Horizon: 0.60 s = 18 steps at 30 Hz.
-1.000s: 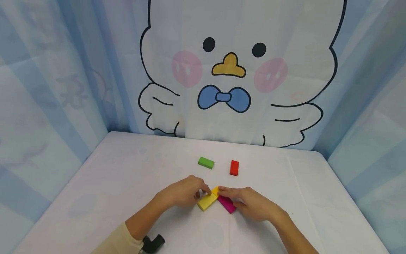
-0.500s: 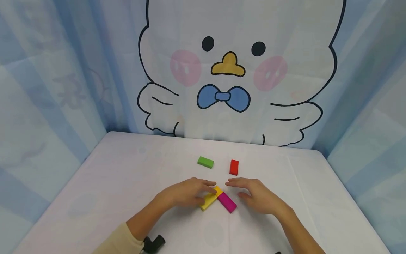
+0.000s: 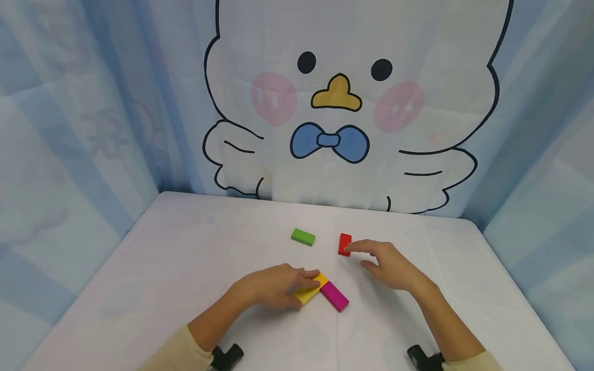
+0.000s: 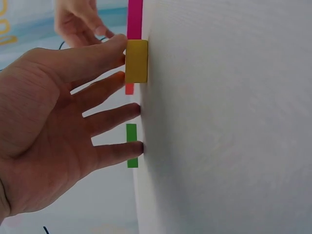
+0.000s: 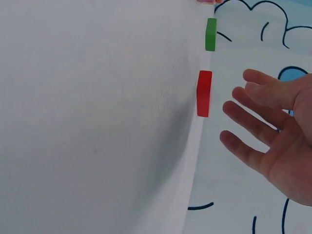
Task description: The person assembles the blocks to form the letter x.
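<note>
My left hand (image 3: pixel 277 285) rests over a yellow block (image 3: pixel 305 296), thumb by its near end. The fingertips lie on an orange-yellow block (image 3: pixel 322 279) at its far end. In the left wrist view, the thumb tip touches the yellow block (image 4: pixel 136 61), and the other fingers stretch straight to the table. A magenta block (image 3: pixel 334 296) meets the yellow pair at an angle, forming a peak. My right hand (image 3: pixel 393 265) reaches over a red block (image 3: pixel 344 244), index finger overlapping its near end. The right wrist view shows loosely spread fingers apart from the red block (image 5: pixel 204 93).
A green block (image 3: pixel 303 237) lies farther back, left of the red one. The white-covered table (image 3: pixel 209 242) ends at a curtain (image 3: pixel 325 180) with a cartoon bird. Dark devices, such as the wrist device (image 3: pixel 227 356), sit at both wrists.
My right hand has left the magenta and orange-yellow blocks and moved back and right to the red block. My left hand has spread flatter over the yellow block.
</note>
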{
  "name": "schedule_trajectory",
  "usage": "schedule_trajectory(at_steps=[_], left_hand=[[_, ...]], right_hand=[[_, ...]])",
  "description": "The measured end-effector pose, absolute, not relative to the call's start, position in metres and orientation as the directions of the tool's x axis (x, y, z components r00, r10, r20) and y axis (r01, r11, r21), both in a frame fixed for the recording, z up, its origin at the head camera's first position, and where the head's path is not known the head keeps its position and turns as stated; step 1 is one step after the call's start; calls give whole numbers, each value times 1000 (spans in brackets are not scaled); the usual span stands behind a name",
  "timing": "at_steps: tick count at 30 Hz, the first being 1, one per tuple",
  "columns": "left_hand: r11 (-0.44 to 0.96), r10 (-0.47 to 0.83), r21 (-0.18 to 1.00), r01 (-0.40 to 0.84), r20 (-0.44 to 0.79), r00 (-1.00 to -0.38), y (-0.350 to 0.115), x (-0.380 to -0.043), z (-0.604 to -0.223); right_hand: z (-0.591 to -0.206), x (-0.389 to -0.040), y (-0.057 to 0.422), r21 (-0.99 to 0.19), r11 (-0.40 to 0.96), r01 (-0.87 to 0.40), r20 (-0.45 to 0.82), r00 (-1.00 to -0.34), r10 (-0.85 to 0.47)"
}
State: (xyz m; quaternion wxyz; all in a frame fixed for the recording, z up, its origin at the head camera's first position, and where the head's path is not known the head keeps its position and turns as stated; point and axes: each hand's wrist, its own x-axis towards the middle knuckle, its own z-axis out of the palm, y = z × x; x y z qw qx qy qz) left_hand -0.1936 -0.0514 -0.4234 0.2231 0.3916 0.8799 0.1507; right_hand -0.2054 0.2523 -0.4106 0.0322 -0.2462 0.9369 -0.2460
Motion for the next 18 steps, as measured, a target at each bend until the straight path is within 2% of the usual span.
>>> schedule_trajectory(at_steps=[9,18], left_hand=[[666,741,433,608,-285,-608,-50,-193,-425],[673,735,431,601,-298,-609,-49,-194,-425]], right_hand=[[-409,-231,254,-485,748,-452,64,-872,-485],[-413,-257,249,-469,759,-452,13,-863,-505]])
